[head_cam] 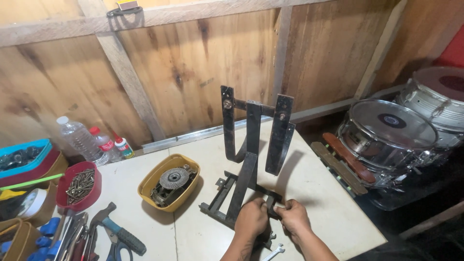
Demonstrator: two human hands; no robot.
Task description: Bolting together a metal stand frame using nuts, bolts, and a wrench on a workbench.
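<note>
We see our left hand and our right hand close together, almost knuckle to knuckle, both clamped on the near end of a black welded steel frame that stands on the pale tabletop. The left hand curls over the frame's low base bar where the slanted centre post meets it, and the right hand pinches a small dark part at the same joint; what exactly sits between its fingers is hidden from us. Beyond our hands the frame rises into three upright flat bars joined by a cross rod, with curved straps hanging at either side. Just below our wrists a small shiny steel spanner lies on the table, not touched. Left of our left hand sits a yellow oval plastic tub holding a grey round flap disc and dark metal parts, and farther left a red plastic bowl of screws. Nearer us on that side lie a claw hammer with a blue and black grip and a heap of blue-handled tools. Far left, against the wooden plank wall, stand clear plastic bottles. Right of our right hand, off the table, rest chrome snare drums.
</note>
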